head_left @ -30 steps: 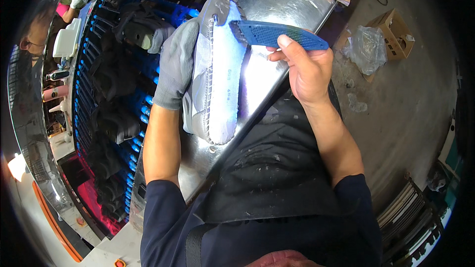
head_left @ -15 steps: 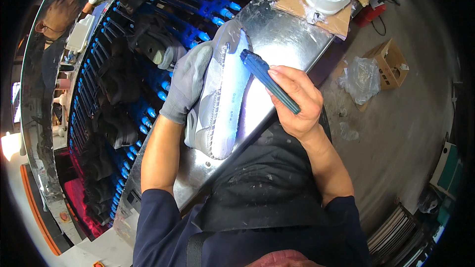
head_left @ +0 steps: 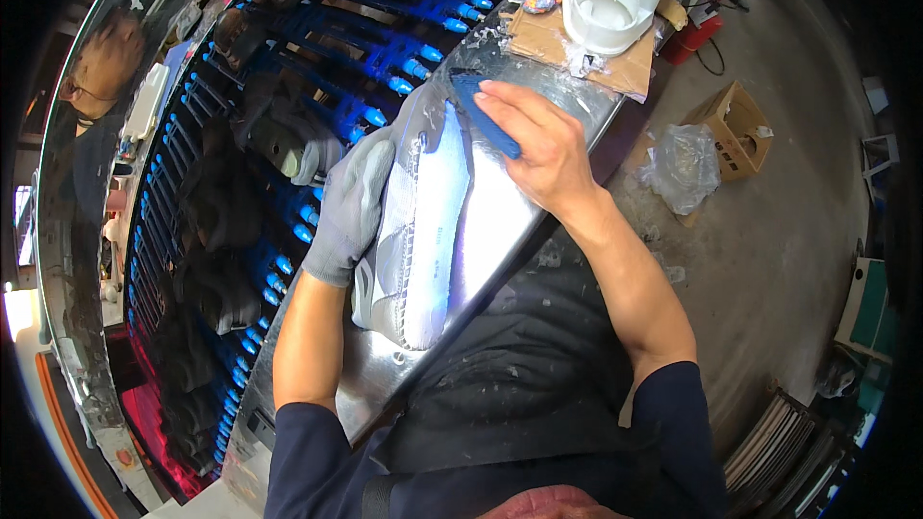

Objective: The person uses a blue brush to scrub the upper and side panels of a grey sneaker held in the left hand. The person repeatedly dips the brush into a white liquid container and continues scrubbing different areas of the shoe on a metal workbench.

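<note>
A grey shoe [head_left: 391,221] lies on its side on the metal ledge, its pale, brightly lit sole [head_left: 435,240] turned to the right. My left hand [head_left: 348,207], in a grey knit glove, is closed around the shoe's upper from the left. Bare, my right hand [head_left: 550,146] grips a dark blue brush [head_left: 488,120] with the fingers laid along its handle. The brush's far end is at the shoe's upper end; whether its bristles touch there I cannot tell.
Left of the ledge [head_left: 370,384], a rack of blue-tipped rods [head_left: 413,67] carries several dark shoes [head_left: 226,173]. A white container [head_left: 606,10] stands on cardboard [head_left: 538,38] at the ledge's far end. On the floor to the right are a plastic bag [head_left: 681,168] and an open carton [head_left: 735,135].
My right hand has moved the brush up and left to the shoe's upper end, the handle now at a different angle. My left hand and the shoe have shifted slightly left and nearer.
</note>
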`<state>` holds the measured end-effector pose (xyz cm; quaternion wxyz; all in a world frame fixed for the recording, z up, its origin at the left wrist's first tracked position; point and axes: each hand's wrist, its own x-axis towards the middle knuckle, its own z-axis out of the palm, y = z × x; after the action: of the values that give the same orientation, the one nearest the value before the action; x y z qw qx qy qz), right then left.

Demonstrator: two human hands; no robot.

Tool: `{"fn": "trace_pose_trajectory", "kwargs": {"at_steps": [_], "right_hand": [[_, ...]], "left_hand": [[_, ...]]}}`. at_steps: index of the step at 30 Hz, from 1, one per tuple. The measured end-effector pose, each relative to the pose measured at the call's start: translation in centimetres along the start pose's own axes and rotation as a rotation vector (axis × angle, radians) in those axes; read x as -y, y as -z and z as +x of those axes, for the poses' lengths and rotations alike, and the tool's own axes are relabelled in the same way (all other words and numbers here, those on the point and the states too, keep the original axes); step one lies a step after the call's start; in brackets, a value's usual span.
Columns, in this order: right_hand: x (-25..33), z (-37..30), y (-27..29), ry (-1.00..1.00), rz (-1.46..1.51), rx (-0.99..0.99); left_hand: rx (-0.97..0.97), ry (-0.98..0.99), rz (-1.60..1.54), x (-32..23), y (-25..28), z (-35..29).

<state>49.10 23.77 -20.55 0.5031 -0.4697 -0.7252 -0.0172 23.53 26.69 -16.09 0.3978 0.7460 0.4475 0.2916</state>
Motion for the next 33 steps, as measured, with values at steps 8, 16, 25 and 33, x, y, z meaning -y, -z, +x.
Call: {"fn": "trace_pose_trajectory", "kwargs": {"at_steps": [8,16,25,33], "right_hand": [[-1.6,2.9,0.0,0.435,-0.225,0.193],[-0.4,3.0,3.0,0.644,-0.213,0.413],[5.3,-2.3,6.9,0.355,0.266,0.214],[3.8,-4.6,3.2,-0.588,1.028,-0.234]], "left_hand": [[0.048,0.058,-0.069,-0.6,-0.1,0.3],[0.038,-0.004,-0.015,-0.1,-0.1,0.5],[0.004,-0.1,0.025,1.0,-0.2,0.4],[0.018,-0.038,0.063,0.2,-0.1,0.6]]}}
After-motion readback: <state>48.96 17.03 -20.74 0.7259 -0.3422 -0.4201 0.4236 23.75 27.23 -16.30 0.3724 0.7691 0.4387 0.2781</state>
